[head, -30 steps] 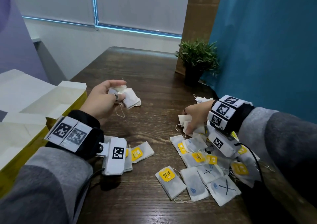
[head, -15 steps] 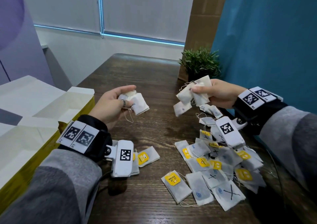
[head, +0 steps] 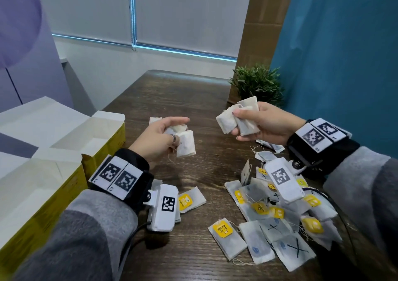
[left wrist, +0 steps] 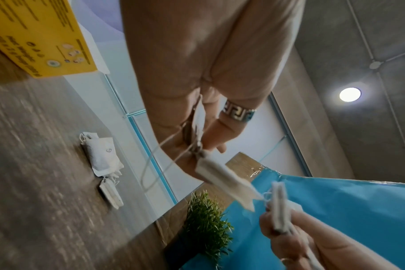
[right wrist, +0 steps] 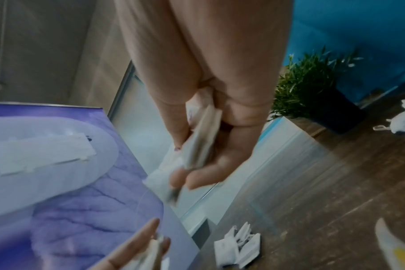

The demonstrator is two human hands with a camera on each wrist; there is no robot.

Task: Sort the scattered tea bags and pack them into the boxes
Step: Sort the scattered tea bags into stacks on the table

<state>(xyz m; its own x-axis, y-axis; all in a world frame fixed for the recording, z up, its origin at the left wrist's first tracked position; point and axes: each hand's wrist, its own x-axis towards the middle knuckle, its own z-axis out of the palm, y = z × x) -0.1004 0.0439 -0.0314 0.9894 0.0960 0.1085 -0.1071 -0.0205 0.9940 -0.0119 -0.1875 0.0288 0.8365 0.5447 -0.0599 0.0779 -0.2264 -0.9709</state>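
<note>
The dark wooden table [head: 163,99] carries open yellow tea boxes [head: 64,186] along its left edge, flaps up, and a loose heap of tea bags [head: 277,211] at the right, several with yellow tags, some inked with an X. Above the table the left hand [head: 155,138] grasps a small bundle of plain bags [head: 185,143], and the right hand [head: 267,125] pinches another bundle [head: 237,119] between thumb and fingers; both are clear of the wood. A few more bags [left wrist: 104,155] lie further back. These paper sachets look light, soft and easily torn, with trailing strings likely to snag, so they are best held flat across the body. One tag [head: 223,229] reads "RELAX"; one sachet carries a "G"
</note>
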